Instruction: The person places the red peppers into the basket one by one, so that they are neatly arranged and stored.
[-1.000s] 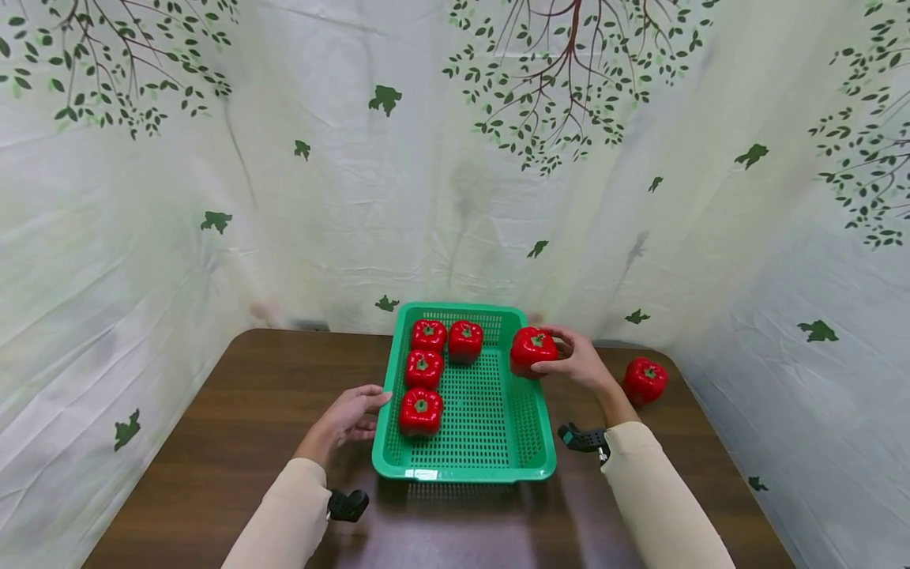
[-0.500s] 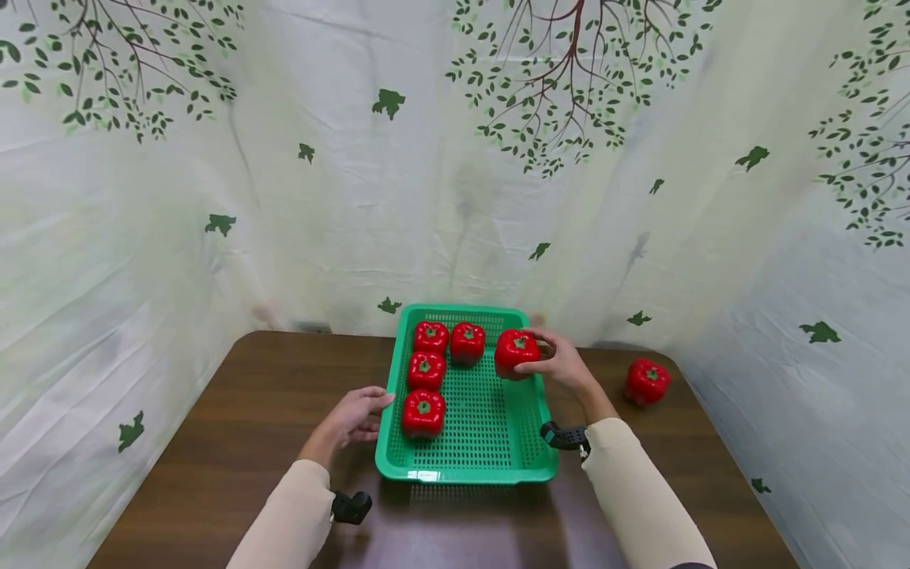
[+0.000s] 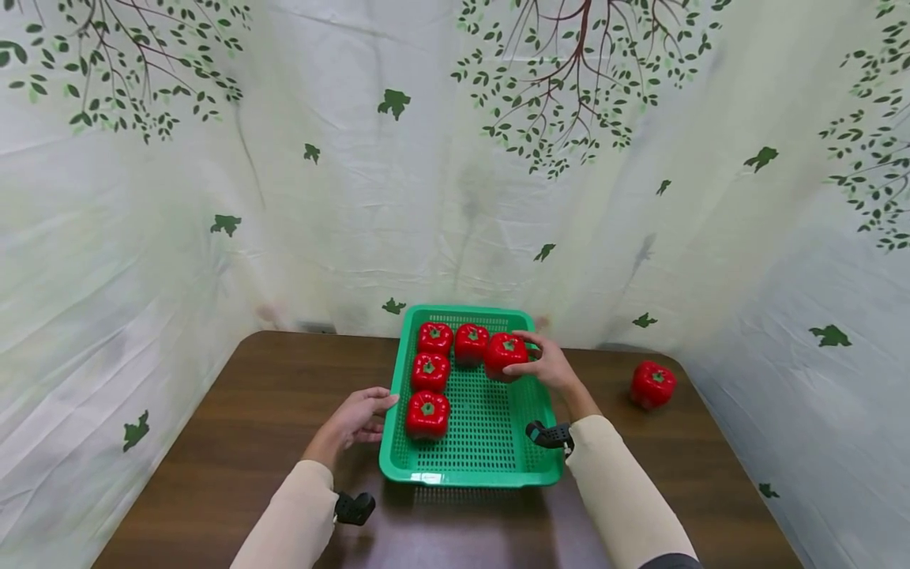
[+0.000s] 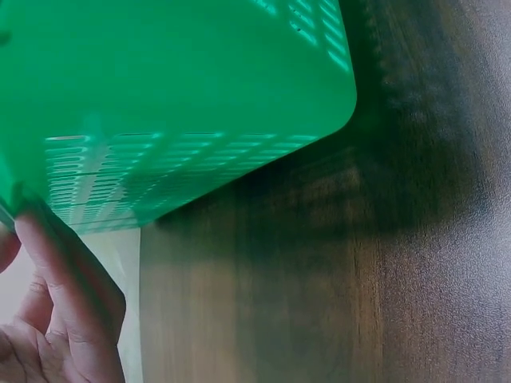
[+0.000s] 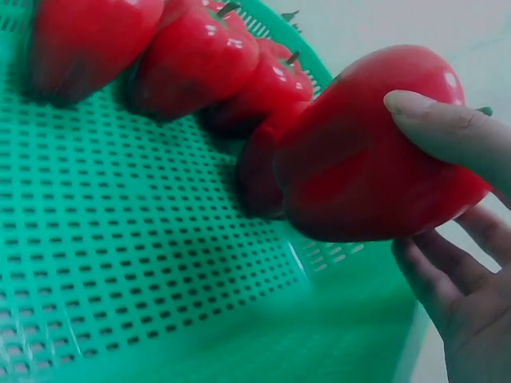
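Observation:
A red bell pepper [image 3: 502, 359] is held over the back right of a green plastic basket [image 3: 490, 479] by my right hand [image 3: 553, 368]. In the right wrist view the thumb lies on one side of this held bell pepper [image 5: 359, 152] and the fingers on the other, its underside above the basket floor. Several more bell peppers sit in the basket: three down the left side and one bell pepper [image 3: 470, 344] at the back, beside the held one. At the basket's left rim, my left hand [image 3: 359, 415] pinches the edge between thumb and fingers.
One more red bell pepper [image 3: 652, 385] lies on the brown wooden table [image 3: 284, 395], to the right of the basket. A pale curtain [image 3: 341, 237] printed with leaves hangs behind the table and at both sides.
My right hand has carried the bell pepper left, from over the basket's right rim to beside the back bell pepper. My left hand stays at the left rim.

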Tool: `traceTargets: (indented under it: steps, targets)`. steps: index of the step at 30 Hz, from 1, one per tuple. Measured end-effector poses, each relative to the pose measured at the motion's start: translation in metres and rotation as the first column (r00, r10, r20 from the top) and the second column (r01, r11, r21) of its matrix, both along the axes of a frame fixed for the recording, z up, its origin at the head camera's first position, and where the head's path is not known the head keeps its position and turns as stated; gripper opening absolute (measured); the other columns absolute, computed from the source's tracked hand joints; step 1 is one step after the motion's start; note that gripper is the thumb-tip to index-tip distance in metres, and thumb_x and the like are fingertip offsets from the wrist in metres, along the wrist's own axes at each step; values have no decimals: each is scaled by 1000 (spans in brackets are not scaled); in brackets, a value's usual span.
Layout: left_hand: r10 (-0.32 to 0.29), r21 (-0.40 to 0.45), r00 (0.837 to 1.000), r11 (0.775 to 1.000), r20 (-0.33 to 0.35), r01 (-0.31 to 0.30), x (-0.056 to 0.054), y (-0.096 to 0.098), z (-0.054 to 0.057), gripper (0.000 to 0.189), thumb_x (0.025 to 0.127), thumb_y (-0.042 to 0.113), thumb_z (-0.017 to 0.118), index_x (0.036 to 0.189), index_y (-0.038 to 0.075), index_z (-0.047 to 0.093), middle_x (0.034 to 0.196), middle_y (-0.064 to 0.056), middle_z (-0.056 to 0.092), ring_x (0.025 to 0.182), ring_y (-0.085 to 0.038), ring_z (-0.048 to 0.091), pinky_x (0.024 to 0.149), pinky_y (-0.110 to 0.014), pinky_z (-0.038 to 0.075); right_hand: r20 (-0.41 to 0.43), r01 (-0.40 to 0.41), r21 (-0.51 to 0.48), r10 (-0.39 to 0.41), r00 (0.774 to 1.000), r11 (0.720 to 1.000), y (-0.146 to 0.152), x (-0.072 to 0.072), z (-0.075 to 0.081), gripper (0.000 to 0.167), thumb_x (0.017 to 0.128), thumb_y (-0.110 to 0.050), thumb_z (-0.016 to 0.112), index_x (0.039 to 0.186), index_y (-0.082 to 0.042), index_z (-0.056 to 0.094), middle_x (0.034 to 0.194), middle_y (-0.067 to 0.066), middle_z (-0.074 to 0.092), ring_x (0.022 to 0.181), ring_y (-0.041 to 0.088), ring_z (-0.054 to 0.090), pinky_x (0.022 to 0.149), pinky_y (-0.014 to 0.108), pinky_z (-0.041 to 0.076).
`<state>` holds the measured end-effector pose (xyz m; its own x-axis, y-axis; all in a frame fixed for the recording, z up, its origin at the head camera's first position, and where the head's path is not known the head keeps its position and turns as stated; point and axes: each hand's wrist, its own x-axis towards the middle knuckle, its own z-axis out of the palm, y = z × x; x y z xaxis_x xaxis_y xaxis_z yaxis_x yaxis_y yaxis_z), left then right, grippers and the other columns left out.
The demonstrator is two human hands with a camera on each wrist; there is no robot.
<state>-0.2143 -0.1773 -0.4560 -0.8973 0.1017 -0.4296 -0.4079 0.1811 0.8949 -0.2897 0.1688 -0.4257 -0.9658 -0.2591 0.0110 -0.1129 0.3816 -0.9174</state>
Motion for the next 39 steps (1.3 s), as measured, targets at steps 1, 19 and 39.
traceTargets:
  steps: [1,19,39]
  targets:
    - [0,4,1000,1000,1,0,0,0,0,38,96,33,58,120,4,56,99,-9,66,76,-22,66,71,-35,57,6,9,-5,-9,1000,1000,-1,-1,-1,65,82,-8,76,140,-5,47,139,21,44,122,43,46,91,48,51]
    - [-6,23,1000,1000,4,6,4,-1,3,36,96,30,59,119,3,55,96,-8,65,74,-20,67,69,-34,57,69,14,-35,-11,998,999,-33,-6,-24,70,77,-4,80,138,-2,46,141,21,42,126,46,44,91,47,51]
    - [-3,22,1000,1000,17,3,2,-1,3,36,96,32,59,119,4,56,97,-9,66,73,-20,67,67,-32,57,146,112,59,-119,982,992,-57,-6,-46,65,76,-3,79,135,-6,52,137,18,49,125,38,45,90,47,51]
